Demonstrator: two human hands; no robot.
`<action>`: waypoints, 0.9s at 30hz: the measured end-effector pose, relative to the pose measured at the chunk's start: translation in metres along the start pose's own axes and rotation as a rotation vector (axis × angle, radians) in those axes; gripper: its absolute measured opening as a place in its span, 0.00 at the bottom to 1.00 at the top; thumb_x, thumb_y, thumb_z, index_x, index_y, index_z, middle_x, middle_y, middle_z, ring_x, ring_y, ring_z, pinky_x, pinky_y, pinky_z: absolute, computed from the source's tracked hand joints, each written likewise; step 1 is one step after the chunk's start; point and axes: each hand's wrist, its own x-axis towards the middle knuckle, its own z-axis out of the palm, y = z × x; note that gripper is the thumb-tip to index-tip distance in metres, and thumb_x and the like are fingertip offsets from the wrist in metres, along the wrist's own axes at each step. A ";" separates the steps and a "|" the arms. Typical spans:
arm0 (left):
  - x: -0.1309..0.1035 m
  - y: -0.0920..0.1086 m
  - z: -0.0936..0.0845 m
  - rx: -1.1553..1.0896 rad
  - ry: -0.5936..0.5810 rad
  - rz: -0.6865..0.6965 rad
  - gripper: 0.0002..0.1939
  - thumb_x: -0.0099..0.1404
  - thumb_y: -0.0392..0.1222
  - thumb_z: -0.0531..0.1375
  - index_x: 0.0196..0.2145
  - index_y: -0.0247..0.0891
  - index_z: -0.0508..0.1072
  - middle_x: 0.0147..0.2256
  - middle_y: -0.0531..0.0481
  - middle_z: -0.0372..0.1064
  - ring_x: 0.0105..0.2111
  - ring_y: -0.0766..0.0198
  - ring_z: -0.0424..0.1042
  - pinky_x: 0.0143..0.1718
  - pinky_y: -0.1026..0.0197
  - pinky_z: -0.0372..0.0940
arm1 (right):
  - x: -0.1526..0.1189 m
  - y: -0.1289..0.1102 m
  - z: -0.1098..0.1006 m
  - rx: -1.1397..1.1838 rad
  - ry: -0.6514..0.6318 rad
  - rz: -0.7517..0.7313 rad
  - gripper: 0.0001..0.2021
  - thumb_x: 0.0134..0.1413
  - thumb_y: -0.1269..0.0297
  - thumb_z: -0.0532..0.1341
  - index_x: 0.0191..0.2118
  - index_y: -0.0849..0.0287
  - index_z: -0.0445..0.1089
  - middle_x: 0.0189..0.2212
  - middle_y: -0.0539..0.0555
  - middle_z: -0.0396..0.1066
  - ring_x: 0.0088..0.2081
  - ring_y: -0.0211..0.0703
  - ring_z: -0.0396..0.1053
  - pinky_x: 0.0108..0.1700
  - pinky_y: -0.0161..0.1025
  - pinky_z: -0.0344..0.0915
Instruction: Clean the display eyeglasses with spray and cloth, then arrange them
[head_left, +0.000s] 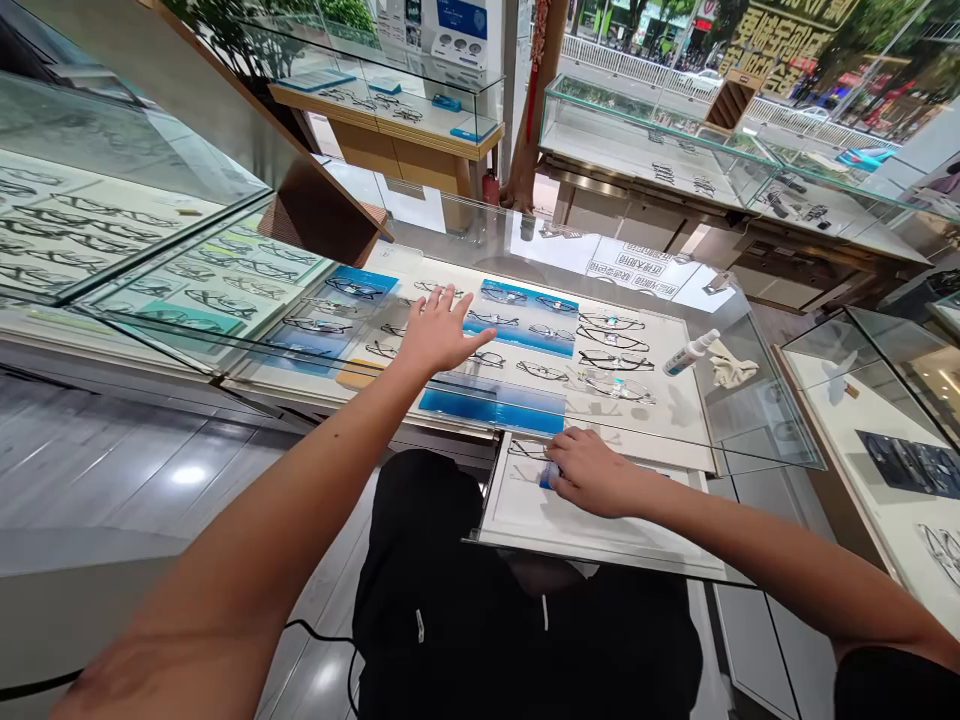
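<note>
My left hand [439, 335] lies with spread fingers on the glass top of the display case [637, 430], above rows of eyeglasses. Below the glass edge, a white drawer [517, 515] is pulled out over my lap. My right hand [589, 470] is in that drawer with bent fingers, beside a pair of glasses [527, 450] and partly over a small blue item [550, 475]. Whether its fingers grip the blue item is hidden. Blue cards [529, 410] and several frames lie under the glass.
A white spray bottle [691, 353] and a crumpled cloth [731, 367] rest on the glass at right. Another glass case [142, 220] adjoins at left, with a slanted wood-edged panel [247, 110] above. More showcases [750, 190] stand behind and at right.
</note>
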 end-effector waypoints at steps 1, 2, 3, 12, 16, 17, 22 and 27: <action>0.000 0.001 0.000 0.002 0.002 0.000 0.51 0.69 0.77 0.42 0.77 0.41 0.51 0.78 0.41 0.40 0.77 0.41 0.38 0.74 0.39 0.38 | -0.011 -0.007 -0.007 0.014 -0.005 -0.004 0.14 0.70 0.63 0.58 0.54 0.62 0.75 0.53 0.66 0.74 0.59 0.63 0.67 0.61 0.60 0.62; 0.000 0.001 0.000 0.004 0.004 0.000 0.51 0.69 0.77 0.42 0.77 0.41 0.51 0.78 0.41 0.40 0.77 0.41 0.38 0.74 0.39 0.38 | -0.021 -0.014 -0.016 0.033 -0.005 -0.017 0.14 0.70 0.62 0.59 0.54 0.61 0.75 0.53 0.65 0.74 0.58 0.63 0.67 0.61 0.59 0.63; 0.000 0.001 0.000 0.008 0.006 0.001 0.50 0.70 0.76 0.42 0.77 0.41 0.51 0.78 0.41 0.40 0.77 0.41 0.38 0.74 0.39 0.39 | -0.030 -0.022 -0.026 0.056 0.004 -0.036 0.14 0.71 0.61 0.59 0.55 0.59 0.74 0.53 0.64 0.74 0.58 0.62 0.67 0.61 0.59 0.63; 0.004 -0.033 -0.017 0.019 -0.004 0.137 0.36 0.74 0.62 0.44 0.74 0.51 0.59 0.76 0.53 0.50 0.75 0.50 0.50 0.71 0.42 0.49 | 0.013 -0.050 -0.080 -0.153 0.299 -0.095 0.16 0.73 0.61 0.56 0.56 0.64 0.73 0.57 0.66 0.72 0.62 0.64 0.62 0.63 0.60 0.59; 0.003 -0.038 -0.015 0.000 0.033 0.135 0.36 0.73 0.62 0.46 0.73 0.50 0.62 0.75 0.51 0.51 0.75 0.50 0.51 0.71 0.42 0.49 | 0.054 -0.042 -0.074 -0.270 0.326 -0.089 0.18 0.73 0.61 0.54 0.56 0.67 0.73 0.57 0.68 0.72 0.61 0.65 0.62 0.62 0.60 0.59; 0.003 -0.037 -0.014 -0.007 0.040 0.138 0.35 0.73 0.62 0.46 0.73 0.50 0.62 0.75 0.51 0.51 0.75 0.49 0.51 0.71 0.42 0.49 | 0.060 -0.041 -0.073 -0.289 0.331 -0.088 0.18 0.74 0.60 0.54 0.56 0.68 0.73 0.57 0.69 0.72 0.61 0.65 0.63 0.62 0.60 0.59; 0.002 -0.035 -0.013 -0.023 0.072 0.146 0.35 0.73 0.61 0.47 0.72 0.50 0.63 0.74 0.51 0.53 0.74 0.49 0.52 0.71 0.41 0.49 | 0.077 -0.045 -0.068 -0.353 0.351 -0.115 0.18 0.73 0.60 0.53 0.55 0.68 0.73 0.56 0.68 0.72 0.61 0.65 0.62 0.63 0.59 0.58; 0.002 -0.035 -0.014 -0.014 0.068 0.133 0.34 0.73 0.61 0.47 0.72 0.51 0.63 0.74 0.52 0.53 0.74 0.50 0.52 0.71 0.42 0.49 | 0.088 -0.049 -0.061 -0.378 0.354 -0.130 0.18 0.73 0.61 0.53 0.53 0.69 0.73 0.55 0.70 0.72 0.60 0.66 0.63 0.63 0.60 0.58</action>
